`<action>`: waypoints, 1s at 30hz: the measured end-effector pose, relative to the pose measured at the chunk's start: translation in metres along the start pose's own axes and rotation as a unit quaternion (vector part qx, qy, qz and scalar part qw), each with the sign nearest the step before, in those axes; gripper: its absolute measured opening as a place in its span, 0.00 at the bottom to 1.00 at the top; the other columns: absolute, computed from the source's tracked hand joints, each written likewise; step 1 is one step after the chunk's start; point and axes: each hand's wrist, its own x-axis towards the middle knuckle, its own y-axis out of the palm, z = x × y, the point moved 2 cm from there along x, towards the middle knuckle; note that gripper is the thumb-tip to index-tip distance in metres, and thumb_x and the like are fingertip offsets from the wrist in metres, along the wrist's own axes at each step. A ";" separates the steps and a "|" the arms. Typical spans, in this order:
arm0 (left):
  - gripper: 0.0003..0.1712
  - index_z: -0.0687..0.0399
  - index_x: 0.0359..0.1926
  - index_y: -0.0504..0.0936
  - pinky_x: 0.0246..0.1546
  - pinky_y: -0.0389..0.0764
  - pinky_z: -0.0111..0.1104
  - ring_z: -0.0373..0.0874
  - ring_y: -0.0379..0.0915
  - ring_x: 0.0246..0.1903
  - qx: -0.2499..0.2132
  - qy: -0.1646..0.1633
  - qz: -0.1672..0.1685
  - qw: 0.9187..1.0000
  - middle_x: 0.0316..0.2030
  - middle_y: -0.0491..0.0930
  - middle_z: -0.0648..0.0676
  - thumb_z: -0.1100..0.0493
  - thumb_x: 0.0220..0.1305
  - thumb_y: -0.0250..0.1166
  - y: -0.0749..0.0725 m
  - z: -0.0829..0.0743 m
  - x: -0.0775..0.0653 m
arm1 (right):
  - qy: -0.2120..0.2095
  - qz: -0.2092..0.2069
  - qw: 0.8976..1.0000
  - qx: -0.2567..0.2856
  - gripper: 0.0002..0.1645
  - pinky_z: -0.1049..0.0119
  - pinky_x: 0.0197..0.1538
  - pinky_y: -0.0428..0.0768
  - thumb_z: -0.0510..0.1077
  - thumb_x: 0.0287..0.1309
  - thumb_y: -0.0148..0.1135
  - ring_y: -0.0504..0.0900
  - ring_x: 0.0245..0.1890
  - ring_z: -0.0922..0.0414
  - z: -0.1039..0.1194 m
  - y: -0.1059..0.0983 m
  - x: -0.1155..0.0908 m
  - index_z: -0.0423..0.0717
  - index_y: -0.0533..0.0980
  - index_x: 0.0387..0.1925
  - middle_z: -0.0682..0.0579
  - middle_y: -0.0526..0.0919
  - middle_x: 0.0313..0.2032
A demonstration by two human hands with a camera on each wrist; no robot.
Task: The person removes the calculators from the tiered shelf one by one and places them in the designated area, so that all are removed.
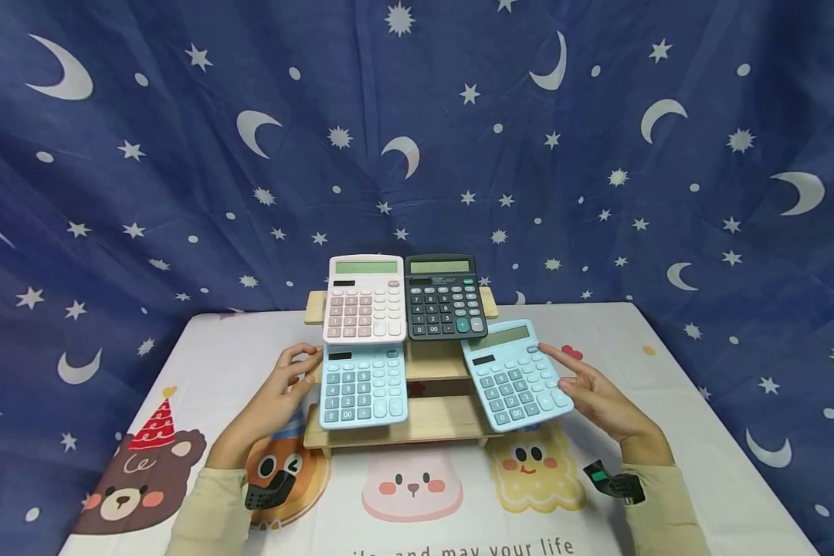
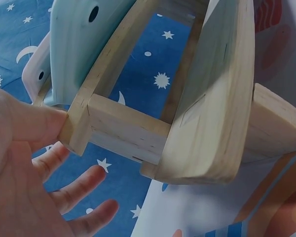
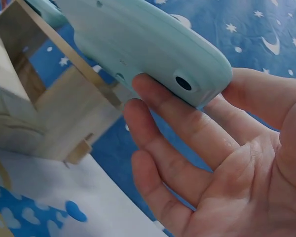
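Observation:
My left hand [image 1: 283,398] pinches the left end of a slat on a tiered wooden stand [image 1: 452,421], thumb on the wood, other fingers loosely spread. With my right hand [image 1: 601,401] I hold a light blue calculator [image 1: 517,374] by its right side. In the right wrist view a fingertip touches the back of that calculator [image 3: 153,44]. It is tilted and overhangs the stand's right end. Another light blue calculator [image 1: 364,386] leans on the lower tier at left, its top hidden behind a pink-and-white calculator [image 1: 364,300]. Beside that stands a black calculator [image 1: 445,297] on the upper tier.
The stand is on a white tablecloth [image 1: 208,340] printed with cartoon animals. A blue curtain [image 1: 417,216] with moons and stars hangs behind the table. Each wrist wears a dark strap-mounted device [image 1: 615,483].

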 end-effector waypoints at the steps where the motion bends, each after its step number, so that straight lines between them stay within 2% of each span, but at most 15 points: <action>1: 0.27 0.73 0.71 0.64 0.62 0.62 0.64 0.66 0.52 0.71 0.000 -0.001 0.001 1.000 0.70 0.57 0.65 0.68 0.75 0.51 0.000 0.000 0.000 | 0.000 -0.003 1.000 -0.003 0.37 0.70 0.61 0.78 0.31 0.76 0.40 0.78 0.64 0.65 0.001 -0.002 -0.002 0.47 0.46 0.81 0.68 0.68 0.71; 13: 0.27 0.73 0.72 0.64 0.61 0.63 0.59 0.65 0.52 0.71 0.010 0.002 0.000 1.000 0.70 0.57 0.65 0.68 0.75 0.50 0.002 0.006 0.001 | -0.013 -0.042 0.999 -0.003 0.37 0.70 0.58 0.79 0.30 0.76 0.38 0.79 0.62 0.65 0.005 -0.021 -0.016 0.46 0.46 0.81 0.66 0.71 0.70; 21: 0.27 0.72 0.72 0.64 0.62 0.63 0.60 0.64 0.52 0.72 0.007 -0.004 -0.001 1.000 0.70 0.57 0.65 0.68 0.75 0.49 0.001 0.006 0.002 | -0.001 -0.070 0.998 -0.004 0.38 0.72 0.60 0.77 0.30 0.76 0.39 0.79 0.62 0.67 0.005 -0.028 -0.022 0.50 0.46 0.81 0.66 0.72 0.69; 30: 0.27 0.71 0.72 0.63 0.61 0.63 0.57 0.64 0.52 0.71 0.009 -0.009 0.002 1.000 0.70 0.57 0.65 0.68 0.76 0.49 0.002 0.008 0.003 | 0.014 -0.124 0.992 -0.016 0.38 0.73 0.57 0.78 0.34 0.77 0.42 0.81 0.58 0.68 -0.003 -0.034 -0.022 0.49 0.46 0.81 0.68 0.75 0.66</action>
